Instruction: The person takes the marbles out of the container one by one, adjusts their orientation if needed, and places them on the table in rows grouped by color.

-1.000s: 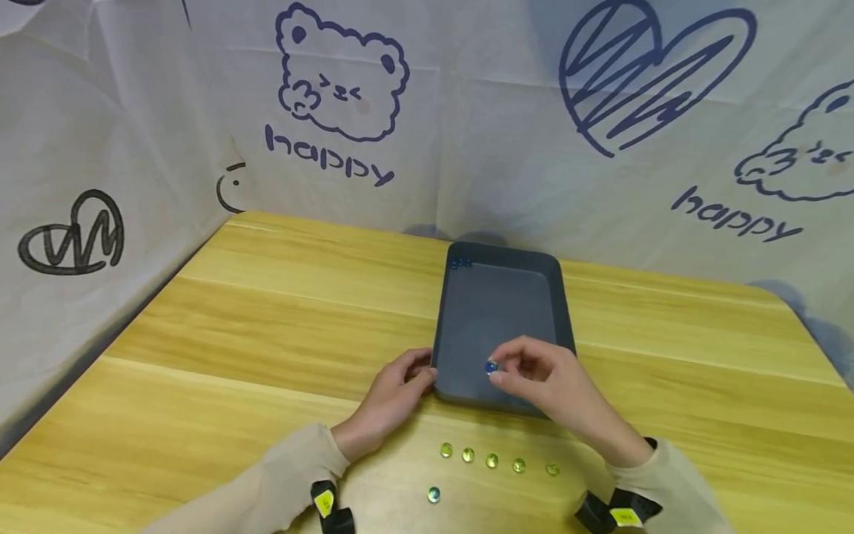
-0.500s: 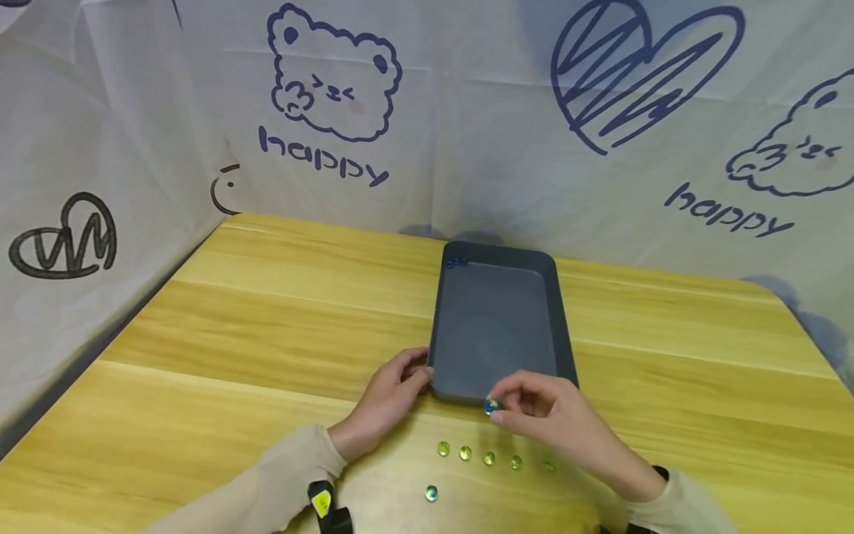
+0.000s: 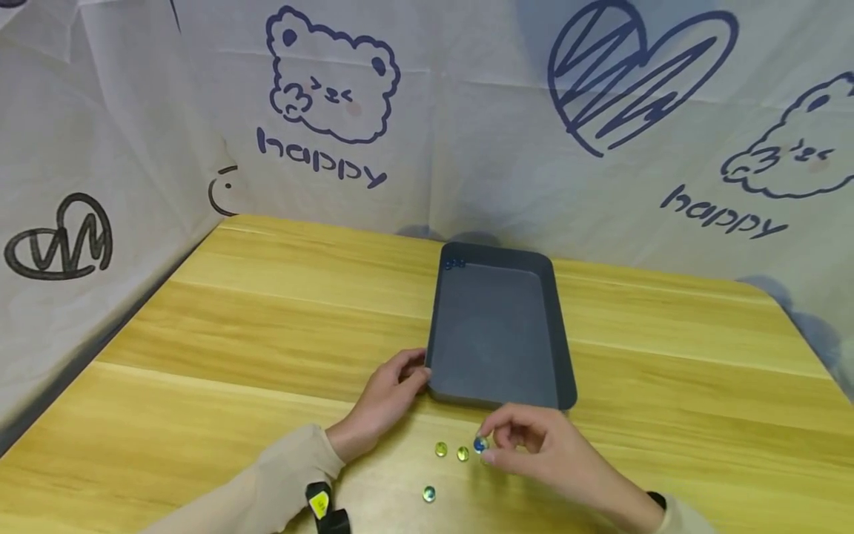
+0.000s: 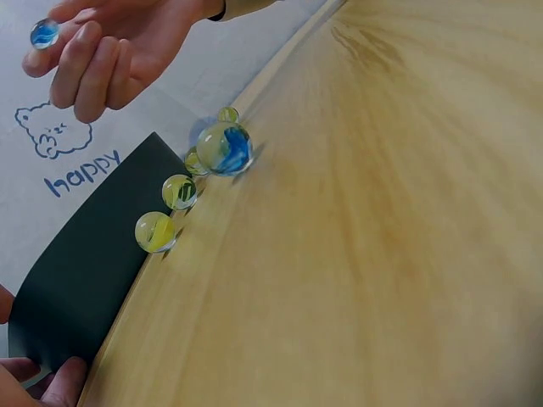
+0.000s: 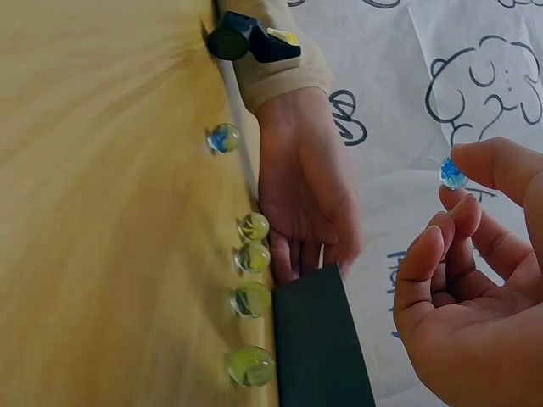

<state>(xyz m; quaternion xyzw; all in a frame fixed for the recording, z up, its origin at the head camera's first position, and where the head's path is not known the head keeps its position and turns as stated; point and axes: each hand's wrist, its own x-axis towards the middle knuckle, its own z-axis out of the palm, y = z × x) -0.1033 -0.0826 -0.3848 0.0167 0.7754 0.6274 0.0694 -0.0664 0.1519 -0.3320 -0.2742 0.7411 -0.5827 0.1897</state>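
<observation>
Between thumb and index finger, my right hand pinches a clear marble with blue inside, just in front of the tray's near edge. In the left wrist view this marble hangs well above the table. My left hand holds the dark grey tray by its near left corner, fingertips at the wall and rim. A row of yellow-green marbles lies before the tray; in the head view the right hand hides part of it. Closer to me sits one blue-tinted marble.
Several dark blue marbles are gathered in the tray's far left corner. The wood-grain table extends to both sides. White cloth with drawn bears and hearts hangs behind and to the left.
My right hand has come back from over the tray toward me with the blue marble, and now overlaps the yellow-green row. The left hand has stayed at the tray's corner.
</observation>
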